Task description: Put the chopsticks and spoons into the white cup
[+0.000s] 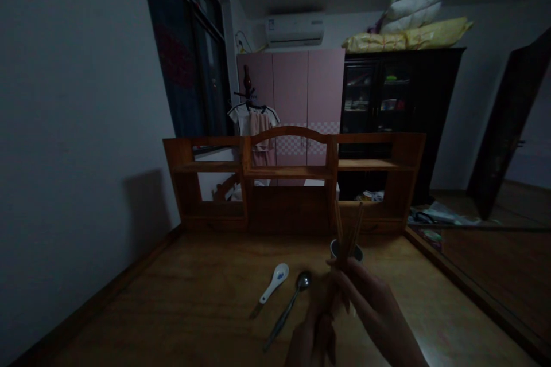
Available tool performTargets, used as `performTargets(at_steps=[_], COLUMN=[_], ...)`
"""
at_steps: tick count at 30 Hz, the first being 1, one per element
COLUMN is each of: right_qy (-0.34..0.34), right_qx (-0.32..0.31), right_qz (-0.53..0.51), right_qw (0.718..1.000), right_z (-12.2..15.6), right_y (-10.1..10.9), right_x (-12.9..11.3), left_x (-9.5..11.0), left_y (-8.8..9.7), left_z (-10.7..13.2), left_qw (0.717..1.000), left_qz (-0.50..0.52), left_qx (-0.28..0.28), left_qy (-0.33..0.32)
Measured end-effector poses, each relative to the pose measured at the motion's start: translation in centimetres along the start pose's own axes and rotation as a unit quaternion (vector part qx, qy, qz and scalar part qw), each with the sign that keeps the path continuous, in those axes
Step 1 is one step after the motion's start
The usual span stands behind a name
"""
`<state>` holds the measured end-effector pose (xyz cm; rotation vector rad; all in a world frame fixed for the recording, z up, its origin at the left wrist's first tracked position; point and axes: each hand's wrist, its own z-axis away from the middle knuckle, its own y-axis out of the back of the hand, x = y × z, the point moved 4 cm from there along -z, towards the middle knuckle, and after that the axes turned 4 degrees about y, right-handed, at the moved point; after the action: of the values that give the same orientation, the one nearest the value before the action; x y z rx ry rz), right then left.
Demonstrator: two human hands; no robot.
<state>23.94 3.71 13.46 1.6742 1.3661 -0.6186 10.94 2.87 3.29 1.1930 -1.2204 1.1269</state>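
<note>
A few thin wooden chopsticks [357,223] rise from between my two hands, their upper ends spread apart. My right hand [372,292] is closed, with its fingertips pinching them around the middle. Lower and nearer to me, my left hand [312,335] is wrapped round their lower part, which is dim and blurred. Just behind the chopsticks stands a light cup with a dark inside [334,248], partly covered by my right hand. Left of my hands, a metal spoon [303,280] and a white ceramic spoon with a blue mark [274,281] lie on the table.
The wooden table [193,298] carries a low wooden shelf unit [288,172] along its far edge. A wall [86,126] borders the left side, and a raised wooden edge [469,292] runs along the right. Pink wardrobes [290,86] and a dark cabinet [404,92] stand farther back.
</note>
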Motion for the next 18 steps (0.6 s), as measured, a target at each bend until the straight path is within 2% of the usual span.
performTargets(at_steps=[3,5,8,11,15,18], right_qy=[0.025,0.036,0.049,0.051,0.052,0.057], right_qx=[-0.031,-0.049,-0.070,-0.082,-0.089,-0.087], right_qz=[0.020,0.025,0.038,0.054,0.062,0.073], right_qw=[0.999,0.998,0.996,0.994,0.993,0.992], right_z=[-0.3,-0.4,-0.3,0.1,0.5,0.6], right_y=[0.6,0.6,0.4,0.1,0.0,0.0], right_x=[-0.3,-0.1,0.7,1.7,2.3,2.0], left_x=[0.3,-0.2,-1.4,-2.4,-3.6,-4.3], left_y=[-1.1,-1.4,-1.5,-1.5,-1.1,-0.9], left_z=[-1.1,-1.6,-1.8,-1.9,-1.9,-1.9], left_qw=[0.996,0.994,0.993,0.995,0.996,0.996], left_qz=[0.014,0.051,0.088,0.082,0.080,0.063], left_qx=[0.011,0.010,-0.001,0.000,0.026,0.054], left_qy=[-0.086,-0.097,-0.080,-0.052,0.003,0.020])
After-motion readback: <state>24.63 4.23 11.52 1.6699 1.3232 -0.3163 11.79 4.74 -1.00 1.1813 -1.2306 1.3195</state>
